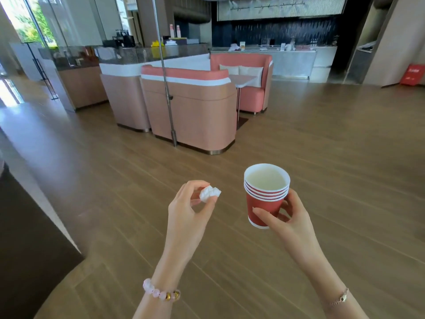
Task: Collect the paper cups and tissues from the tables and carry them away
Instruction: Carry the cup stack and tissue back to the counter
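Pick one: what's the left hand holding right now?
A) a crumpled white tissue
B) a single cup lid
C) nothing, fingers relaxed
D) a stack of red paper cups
A: the left hand pinches a crumpled white tissue between thumb and fingertips, while the stack of red paper cups is gripped by the right hand.

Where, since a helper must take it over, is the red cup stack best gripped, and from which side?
Grip the cup stack round its upper red wall, just under the nested rims, from its left. The right hand covers its lower wall from the right, leaving the left bare. The stack is upright and widens upward, so the rims probably stop fingers slipping.
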A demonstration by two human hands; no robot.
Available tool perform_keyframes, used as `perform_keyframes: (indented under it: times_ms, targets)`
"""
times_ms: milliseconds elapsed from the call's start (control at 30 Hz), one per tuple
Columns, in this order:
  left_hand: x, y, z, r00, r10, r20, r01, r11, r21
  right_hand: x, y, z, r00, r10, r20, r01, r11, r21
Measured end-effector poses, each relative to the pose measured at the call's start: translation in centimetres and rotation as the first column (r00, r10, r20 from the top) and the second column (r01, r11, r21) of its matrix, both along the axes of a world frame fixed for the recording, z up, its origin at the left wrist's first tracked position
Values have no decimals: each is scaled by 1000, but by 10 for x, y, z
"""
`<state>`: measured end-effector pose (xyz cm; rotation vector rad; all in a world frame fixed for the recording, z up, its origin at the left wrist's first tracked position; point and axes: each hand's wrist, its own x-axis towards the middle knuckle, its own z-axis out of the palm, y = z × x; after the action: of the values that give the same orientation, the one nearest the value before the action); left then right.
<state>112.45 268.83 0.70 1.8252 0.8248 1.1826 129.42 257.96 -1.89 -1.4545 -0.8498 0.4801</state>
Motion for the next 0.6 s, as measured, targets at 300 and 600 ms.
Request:
perform_keyframes:
  times_ms: [300,600]
  targets:
    - [44,148,9,990,138,4,-138,989,45,55,174,10,992,126,-14,-126,992,14]
    - [91,296,-8,945,326,-15,-325,944,46,111,354,-5,950,311,-37,-311,950,23]
